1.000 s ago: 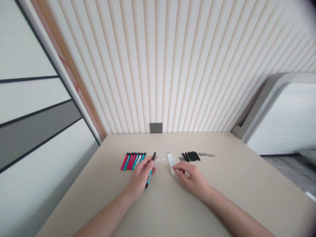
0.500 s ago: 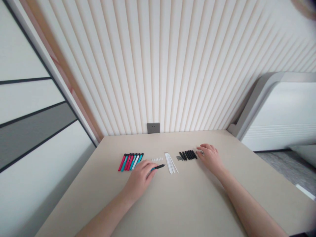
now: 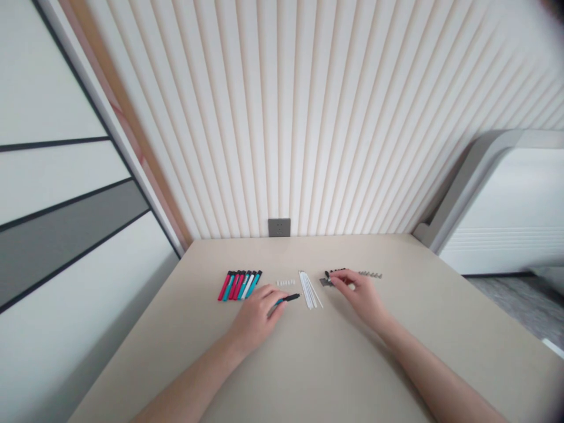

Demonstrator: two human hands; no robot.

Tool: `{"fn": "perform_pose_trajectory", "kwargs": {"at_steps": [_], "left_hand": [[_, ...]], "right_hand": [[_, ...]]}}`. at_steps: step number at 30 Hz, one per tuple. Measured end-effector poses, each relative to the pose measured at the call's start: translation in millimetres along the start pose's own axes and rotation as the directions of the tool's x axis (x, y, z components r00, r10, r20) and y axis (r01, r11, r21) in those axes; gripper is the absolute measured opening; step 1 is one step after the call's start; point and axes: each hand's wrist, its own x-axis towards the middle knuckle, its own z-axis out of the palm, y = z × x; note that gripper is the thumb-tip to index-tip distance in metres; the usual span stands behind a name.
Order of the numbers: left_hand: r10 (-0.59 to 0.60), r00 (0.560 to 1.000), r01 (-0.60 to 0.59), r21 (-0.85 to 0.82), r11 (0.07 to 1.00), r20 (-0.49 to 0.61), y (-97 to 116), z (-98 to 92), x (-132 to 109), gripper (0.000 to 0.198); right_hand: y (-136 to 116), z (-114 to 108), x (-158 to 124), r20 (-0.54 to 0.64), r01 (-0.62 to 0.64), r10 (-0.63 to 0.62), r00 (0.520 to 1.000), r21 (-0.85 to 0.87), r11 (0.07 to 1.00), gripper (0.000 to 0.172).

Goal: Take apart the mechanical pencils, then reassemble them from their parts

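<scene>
Left hand [image 3: 258, 314]: fingers clamped on the blue-and-black pen [image 3: 291, 298], held over the table [image 3: 273, 376] just left of the white sticks [image 3: 309, 292]. Right hand [image 3: 361, 296]: fingertips pinched on a small part, too small for me to identify, beside the black tubes [image 3: 338, 271], which it partly hides. I judge this pen part-built: black front on, tip bare. Unused: white caps [image 3: 285, 282], metal tips [image 3: 371, 274], coloured barrels [image 3: 239, 285].

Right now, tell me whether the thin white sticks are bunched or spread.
Spread: the white sticks lie close together at their far ends and fan apart at the near ends.
</scene>
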Motion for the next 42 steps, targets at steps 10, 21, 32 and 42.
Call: {"fn": "perform_pose_trajectory", "kwargs": {"at_steps": [10,21,32,42], "left_hand": [[0.043,0.999,-0.043,0.042,0.998,0.010,3,2.4,-1,0.020],[0.065,0.998,-0.065,0.007,0.998,0.022,6,2.0,-2,0.019],[0.162,0.985,-0.168,0.088,0.982,0.066,1,2.1,-3,0.019],[0.110,0.981,-0.124,0.081,0.989,0.157,4,2.2,-4,0.021]], "right_hand": [[-24,47,-22,0.117,-0.137,0.106,0.987,0.301,0.944,0.030],[-27,48,-27,0.161,-0.092,0.050,0.986,0.267,0.959,0.025],[-36,42,-28,0.241,0.109,-0.155,0.958,0.195,0.975,0.019],[-36,39,-32,0.256,0.256,-0.276,0.927,0.107,0.961,0.022]]}}
